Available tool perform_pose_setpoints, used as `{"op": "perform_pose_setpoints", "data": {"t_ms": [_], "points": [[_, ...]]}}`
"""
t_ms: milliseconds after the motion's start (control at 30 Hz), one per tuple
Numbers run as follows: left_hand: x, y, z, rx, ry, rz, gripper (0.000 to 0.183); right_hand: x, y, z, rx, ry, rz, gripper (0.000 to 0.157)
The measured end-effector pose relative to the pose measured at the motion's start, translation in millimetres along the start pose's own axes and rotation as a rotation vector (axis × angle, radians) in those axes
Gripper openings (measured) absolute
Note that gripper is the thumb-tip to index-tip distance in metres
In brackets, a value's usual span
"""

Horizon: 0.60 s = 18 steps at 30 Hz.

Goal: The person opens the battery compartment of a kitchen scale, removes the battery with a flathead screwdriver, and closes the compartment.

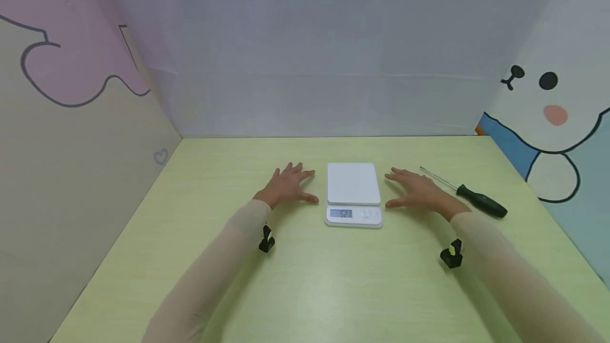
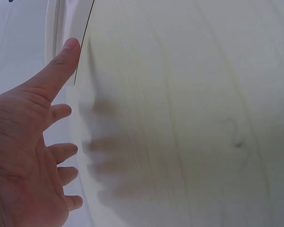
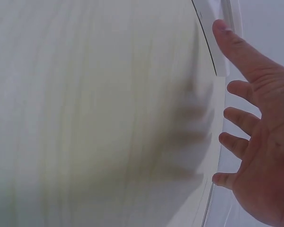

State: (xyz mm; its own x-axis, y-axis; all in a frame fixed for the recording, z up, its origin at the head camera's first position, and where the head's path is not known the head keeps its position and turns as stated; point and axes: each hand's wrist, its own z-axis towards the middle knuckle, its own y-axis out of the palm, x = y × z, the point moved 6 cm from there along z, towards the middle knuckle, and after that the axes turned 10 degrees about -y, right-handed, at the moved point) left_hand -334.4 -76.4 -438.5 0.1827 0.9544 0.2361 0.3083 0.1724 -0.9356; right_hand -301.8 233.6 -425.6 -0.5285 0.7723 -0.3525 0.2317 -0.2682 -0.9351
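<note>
A white digital kitchen scale (image 1: 353,184) lies flat on the table, its display (image 1: 341,213) showing digits that look like 521. Left of it, my left hand (image 1: 288,185) is spread with fingers pointing forward and the thumb toward the scale. On the other side, my right hand (image 1: 415,191) is spread too, its fingertips just short of the scale's right edge. Neither hand holds anything. Both wrist views show the left palm (image 2: 26,161) and right palm (image 3: 274,146) with fingers extended above the tabletop, and the scale's edge beyond each thumb.
A screwdriver (image 1: 482,201) with a dark green handle lies right of the right hand, its shaft pointing toward the back left. The pale table (image 1: 329,290) ends at a white back wall (image 1: 305,57). Printed cartoon panels stand at both sides.
</note>
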Motion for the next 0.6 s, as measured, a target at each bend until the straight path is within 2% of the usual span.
{"op": "perform_pose_setpoints", "data": {"t_ms": [267,600], "points": [[7.7,9.7,-0.1,-0.014,-0.006,-0.026,0.090,-1.9,11.5,-1.5,0.008,-0.031,0.023,0.080],[14.7,11.4,-1.8,-0.040,-0.008,-0.074,0.093,-7.3,14.2,-3.1,0.015,-0.017,0.051,0.077]]}}
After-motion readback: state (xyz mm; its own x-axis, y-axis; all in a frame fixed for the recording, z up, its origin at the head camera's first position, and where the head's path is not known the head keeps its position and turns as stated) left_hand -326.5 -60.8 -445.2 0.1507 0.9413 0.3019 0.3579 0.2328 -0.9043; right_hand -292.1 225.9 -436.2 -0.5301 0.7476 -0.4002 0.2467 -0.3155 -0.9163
